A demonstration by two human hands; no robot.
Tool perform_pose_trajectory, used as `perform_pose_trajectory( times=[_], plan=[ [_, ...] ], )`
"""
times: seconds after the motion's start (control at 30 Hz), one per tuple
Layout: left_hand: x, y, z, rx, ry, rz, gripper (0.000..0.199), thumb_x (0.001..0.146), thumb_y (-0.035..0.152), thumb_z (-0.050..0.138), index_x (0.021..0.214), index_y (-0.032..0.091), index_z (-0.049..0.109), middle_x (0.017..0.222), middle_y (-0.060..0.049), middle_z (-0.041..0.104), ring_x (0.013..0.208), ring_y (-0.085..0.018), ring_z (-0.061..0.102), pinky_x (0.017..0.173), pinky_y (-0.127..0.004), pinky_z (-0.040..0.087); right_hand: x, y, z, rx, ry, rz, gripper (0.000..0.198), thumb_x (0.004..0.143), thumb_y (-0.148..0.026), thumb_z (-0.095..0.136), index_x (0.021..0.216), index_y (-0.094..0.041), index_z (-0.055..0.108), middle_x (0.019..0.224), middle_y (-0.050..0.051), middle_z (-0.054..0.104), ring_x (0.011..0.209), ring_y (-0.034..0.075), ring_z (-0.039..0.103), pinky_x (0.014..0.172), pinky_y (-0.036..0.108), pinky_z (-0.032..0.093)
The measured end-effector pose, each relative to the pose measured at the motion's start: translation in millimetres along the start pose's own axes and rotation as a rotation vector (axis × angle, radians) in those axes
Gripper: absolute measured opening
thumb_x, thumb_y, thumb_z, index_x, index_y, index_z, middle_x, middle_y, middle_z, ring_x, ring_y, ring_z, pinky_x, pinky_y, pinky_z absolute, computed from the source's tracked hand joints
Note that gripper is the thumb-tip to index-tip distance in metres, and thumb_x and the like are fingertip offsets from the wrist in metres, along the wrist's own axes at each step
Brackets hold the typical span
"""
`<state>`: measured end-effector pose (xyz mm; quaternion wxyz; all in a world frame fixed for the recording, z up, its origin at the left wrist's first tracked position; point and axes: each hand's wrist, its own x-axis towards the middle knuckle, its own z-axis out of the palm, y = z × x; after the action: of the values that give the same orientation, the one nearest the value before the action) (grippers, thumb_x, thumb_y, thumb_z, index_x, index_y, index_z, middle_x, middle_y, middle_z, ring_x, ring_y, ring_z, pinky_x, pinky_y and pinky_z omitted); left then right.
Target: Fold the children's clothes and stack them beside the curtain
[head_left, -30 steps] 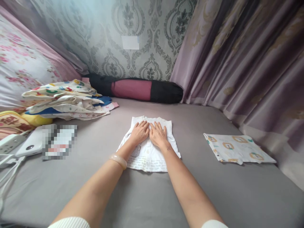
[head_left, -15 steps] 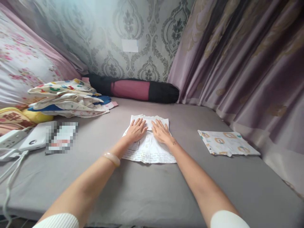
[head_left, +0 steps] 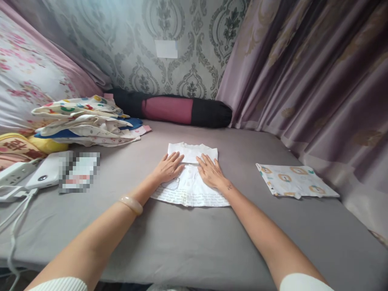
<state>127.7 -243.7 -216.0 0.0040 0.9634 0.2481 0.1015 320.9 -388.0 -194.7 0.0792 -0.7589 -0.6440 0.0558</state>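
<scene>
White garment (head_left: 187, 185): laid out on gray bedsheet (head_left: 182, 238), around the middle. Well short of black-and-maroon bolster (head_left: 166, 110) by the wall; to the right of heaped clothes (head_left: 87, 125), to the left of flat folded printed cloth (head_left: 292, 182), apart from both. Directly under and between left hand (head_left: 170, 166) and right hand (head_left: 210, 173): covered partly along the left side by one, along the right side by the other, with a bare strip between. Palms down on both, laid flat, unclenched, with fingers stretched toward the neckline (head_left: 194, 146), not grasping. On looks: spread fairly flat, mildly creased, narrower at far end, flared toward near hem (head_left: 190, 204). Crossed by a straight edge near the fingertips; fold or seam, cannot tell. Plain white beyond that edge. Lined near the hem with rows of text-like print (head_left: 209, 199), too small to read. Marked just below the left hand with gray line drawing (head_left: 173, 184), partly hidden. Dotted down center with small pale buttons (head_left: 190, 171).
</scene>
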Motion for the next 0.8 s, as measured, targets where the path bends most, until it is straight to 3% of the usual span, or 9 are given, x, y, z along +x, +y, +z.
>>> perform_pose_trajectory(
  times=[0.27,0.43,0.6,0.8],
  plan=[
    [-2,6,-8,0.024,0.023,-0.032,0.055,0.100,0.043,0.030,0.147,0.016,0.039,0.155,-0.016,0.037,0.147,-0.029,0.027,0.119,-0.052,0.018,-1,0,-6,0.007,-0.041,-0.005,0.058,0.100,-0.035,0.025,0.157,-0.022,0.020,0.164,0.009,0.012,0.151,0.022,0.009,0.120,0.050,0.007],
    [-18,21,-24,0.039,0.042,0.023,0.055,0.100,0.042,0.029,0.145,0.013,0.041,0.156,-0.018,0.035,0.147,-0.030,0.026,0.119,-0.053,0.016,-24,-10,-16,0.027,-0.032,-0.064,0.058,0.101,-0.038,0.024,0.157,-0.022,0.020,0.165,0.008,0.007,0.151,0.023,0.006,0.121,0.052,0.004],
    [-43,37,-29,-0.052,-0.052,0.150,0.059,0.101,0.050,0.027,0.146,0.015,0.041,0.156,-0.017,0.036,0.147,-0.030,0.028,0.118,-0.053,0.020,-52,-23,-16,0.071,-0.144,-0.150,0.059,0.102,-0.043,0.020,0.157,-0.022,0.020,0.165,0.008,0.007,0.151,0.023,0.004,0.121,0.051,0.004],
    [-54,44,-21,-0.116,-0.132,0.124,0.064,0.101,0.053,0.023,0.150,0.014,0.033,0.158,-0.017,0.030,0.148,-0.028,0.024,0.118,-0.053,0.021,-59,-27,-7,0.072,-0.170,-0.164,0.060,0.102,-0.047,0.023,0.157,-0.023,0.021,0.164,0.007,0.010,0.151,0.023,0.003,0.121,0.052,0.000]
  ],
)
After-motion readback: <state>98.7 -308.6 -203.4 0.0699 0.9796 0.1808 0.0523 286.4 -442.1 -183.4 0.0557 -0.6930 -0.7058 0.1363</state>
